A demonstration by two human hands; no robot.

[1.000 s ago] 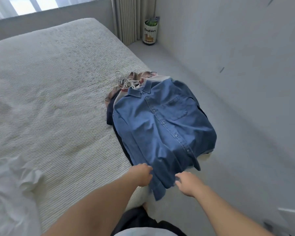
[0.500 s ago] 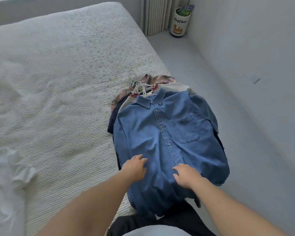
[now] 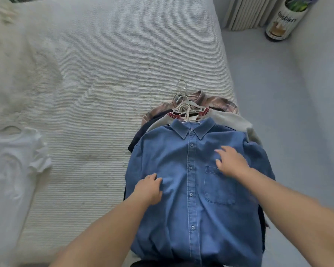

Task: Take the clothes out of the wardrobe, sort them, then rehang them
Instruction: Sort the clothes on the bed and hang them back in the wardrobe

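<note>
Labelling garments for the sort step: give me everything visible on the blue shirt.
The blue shirt looks like denim or chambray: pointed collar, buttoned placket with pale buttons, one chest pocket. It lies face up and buttoned on top of a stack of clothes at the bed's right edge, collar pointing away from the person, its hem hanging over the near edge. White hangers bunch just beyond the collar. The left hand rests on one front panel, bunching the cloth slightly; the right hand lies spread above the pocket.

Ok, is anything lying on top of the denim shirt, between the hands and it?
Nothing visible. The denim shirt tops the pile on the bed; the left hand and right hand are already on its front.
</note>
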